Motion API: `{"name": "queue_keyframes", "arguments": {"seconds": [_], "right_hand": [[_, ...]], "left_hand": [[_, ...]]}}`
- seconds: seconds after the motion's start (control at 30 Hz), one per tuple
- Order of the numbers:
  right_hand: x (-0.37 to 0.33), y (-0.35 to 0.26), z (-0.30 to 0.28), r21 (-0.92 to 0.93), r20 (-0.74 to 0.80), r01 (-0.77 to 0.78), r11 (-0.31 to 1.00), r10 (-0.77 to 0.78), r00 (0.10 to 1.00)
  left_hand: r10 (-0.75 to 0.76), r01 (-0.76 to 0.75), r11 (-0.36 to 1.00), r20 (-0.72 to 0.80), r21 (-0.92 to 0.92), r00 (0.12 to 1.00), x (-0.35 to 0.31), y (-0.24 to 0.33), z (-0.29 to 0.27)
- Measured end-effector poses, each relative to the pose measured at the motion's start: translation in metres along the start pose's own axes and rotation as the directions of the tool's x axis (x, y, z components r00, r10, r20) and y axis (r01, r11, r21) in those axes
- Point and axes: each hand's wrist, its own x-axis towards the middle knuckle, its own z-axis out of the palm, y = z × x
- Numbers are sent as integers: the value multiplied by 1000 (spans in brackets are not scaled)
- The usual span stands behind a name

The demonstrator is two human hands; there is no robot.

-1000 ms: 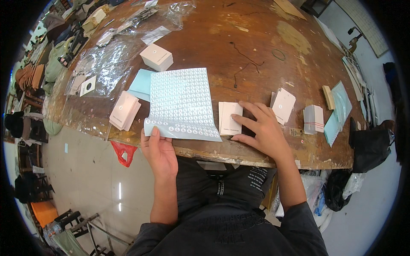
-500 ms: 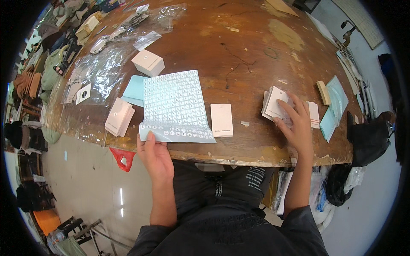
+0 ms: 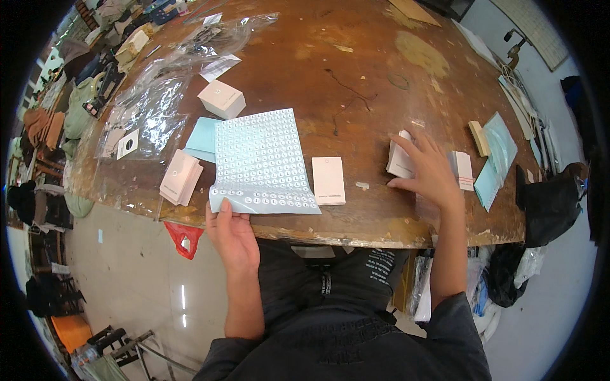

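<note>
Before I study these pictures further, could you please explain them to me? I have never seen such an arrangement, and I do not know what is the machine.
There is no machine here, only a person with two bare hands. All pictures come from one wide fisheye camera on the person's head, looking down, so straight edges bend. Picture left is the person's left.

The left hand pinches the lower edge of a sticker sheet, thumb on top. The right hand spreads around a card stack; whether it holds this firmly, I cannot tell.

On the wooden table there are also a pale card just right of the sheet, more stacked cards, clear plastic and a brush.
</note>
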Motion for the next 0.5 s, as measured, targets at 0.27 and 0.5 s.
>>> {"name": "queue_keyframes", "arguments": {"seconds": [0.27, 0.5], "right_hand": [[10, 14, -1, 107, 85, 31, 994, -40, 996], [17, 19, 0, 155, 124, -1, 988, -18, 992]], "left_hand": [[-18, 18, 1000, -21, 8, 1000, 0, 1, 3], [-38, 38, 999, -19, 15, 999, 0, 4, 4]]}}
